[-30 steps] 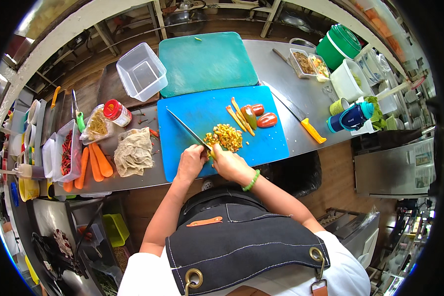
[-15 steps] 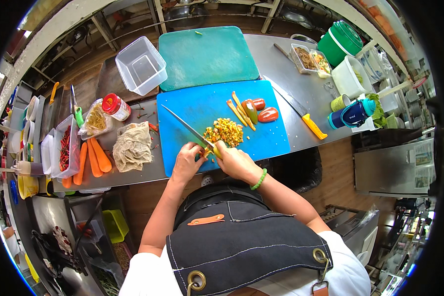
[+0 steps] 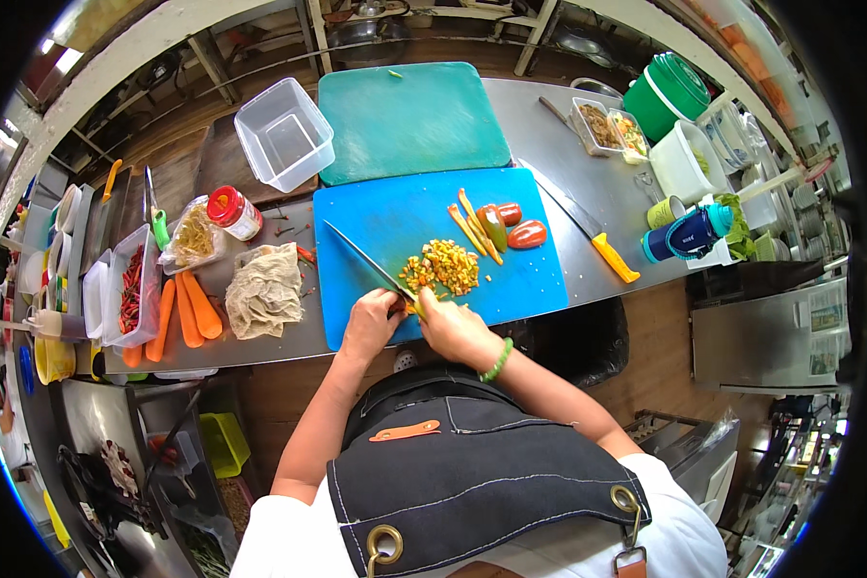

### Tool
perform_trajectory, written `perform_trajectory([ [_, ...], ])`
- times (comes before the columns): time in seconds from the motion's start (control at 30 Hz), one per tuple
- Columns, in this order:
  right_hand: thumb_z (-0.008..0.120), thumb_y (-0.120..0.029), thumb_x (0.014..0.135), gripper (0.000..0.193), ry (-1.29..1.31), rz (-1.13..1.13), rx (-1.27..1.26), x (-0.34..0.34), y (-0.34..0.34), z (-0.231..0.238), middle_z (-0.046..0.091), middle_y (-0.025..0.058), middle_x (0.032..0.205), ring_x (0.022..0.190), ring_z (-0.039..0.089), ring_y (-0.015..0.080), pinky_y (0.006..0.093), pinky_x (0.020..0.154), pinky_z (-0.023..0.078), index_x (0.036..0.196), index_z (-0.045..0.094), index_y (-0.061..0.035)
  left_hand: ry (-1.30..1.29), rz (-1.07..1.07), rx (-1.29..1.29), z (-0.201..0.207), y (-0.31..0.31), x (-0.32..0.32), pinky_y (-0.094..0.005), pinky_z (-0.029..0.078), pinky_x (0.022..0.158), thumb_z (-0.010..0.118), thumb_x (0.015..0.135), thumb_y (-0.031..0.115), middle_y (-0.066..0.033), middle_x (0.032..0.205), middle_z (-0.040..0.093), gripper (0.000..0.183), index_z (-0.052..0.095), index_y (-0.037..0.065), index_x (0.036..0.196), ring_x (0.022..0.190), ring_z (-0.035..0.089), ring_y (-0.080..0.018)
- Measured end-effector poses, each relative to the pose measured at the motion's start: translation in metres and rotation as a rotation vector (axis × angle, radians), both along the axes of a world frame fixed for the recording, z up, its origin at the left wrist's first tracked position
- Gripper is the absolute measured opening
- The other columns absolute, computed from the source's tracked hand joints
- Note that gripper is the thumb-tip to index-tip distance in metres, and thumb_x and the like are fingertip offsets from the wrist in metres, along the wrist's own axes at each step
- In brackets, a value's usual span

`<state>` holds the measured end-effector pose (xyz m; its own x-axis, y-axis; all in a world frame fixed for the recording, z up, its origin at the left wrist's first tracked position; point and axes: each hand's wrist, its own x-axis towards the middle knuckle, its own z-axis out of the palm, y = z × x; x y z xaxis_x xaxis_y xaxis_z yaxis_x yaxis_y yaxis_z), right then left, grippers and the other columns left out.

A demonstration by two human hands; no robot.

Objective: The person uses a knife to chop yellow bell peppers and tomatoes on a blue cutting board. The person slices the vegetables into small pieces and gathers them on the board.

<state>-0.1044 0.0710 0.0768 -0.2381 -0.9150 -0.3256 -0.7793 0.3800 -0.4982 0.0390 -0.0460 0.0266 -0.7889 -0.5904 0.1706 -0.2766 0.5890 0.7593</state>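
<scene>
On the blue cutting board my right hand is closed round the yellow handle of a kitchen knife. Its long blade slants away to the far left. My left hand has curled fingers beside the blade near the board's front edge, pinching what look like pepper strips, mostly hidden by the fingers. Just beyond the knife lies a heap of diced yellow-orange pepper. To its right are several loose pepper strips, a greenish-brown piece and glossy red pieces.
A green cutting board adjoins the blue one at the back. Another yellow-handled knife lies to the right, near a blue bottle. Leftward are a crumpled cloth, carrots, a red-lidded jar and a clear tub.
The whole view has shifted slightly. Both hands stay at the same spot on the board; the strips by my left fingertips show less now, with the blade close against the fingers.
</scene>
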Motion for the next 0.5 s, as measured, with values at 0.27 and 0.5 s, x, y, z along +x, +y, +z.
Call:
perform_trajectory([
  [0.27,0.056,-0.022,0.095,0.03,-0.033,-0.006,-0.054,0.0,-0.011,-0.01,0.067,0.03,0.085,0.082,0.065,0.0522,0.061,0.072,0.051,0.114,0.04,-0.0035,-0.001,0.007,0.02,-0.001,0.002,-0.001,-0.037,0.056,0.071,0.078,0.075,0.0,-0.0144,0.086,0.069,0.016,0.07,-0.001,0.088,0.078,0.07,-0.0297],
  [0.5,0.056,-0.022,0.096,0.029,-0.082,-0.073,-0.003,0.011,0.009,-0.007,0.066,0.0325,0.088,0.086,0.064,0.0531,0.062,0.074,0.05,0.112,0.041,-0.0042,0.03,0.035,0.073,-0.001,0.004,0.002,-0.036,0.056,0.07,0.078,0.075,0.002,-0.013,0.085,0.069,0.014,0.07,0.0,0.086,0.076,0.07,-0.0275],
])
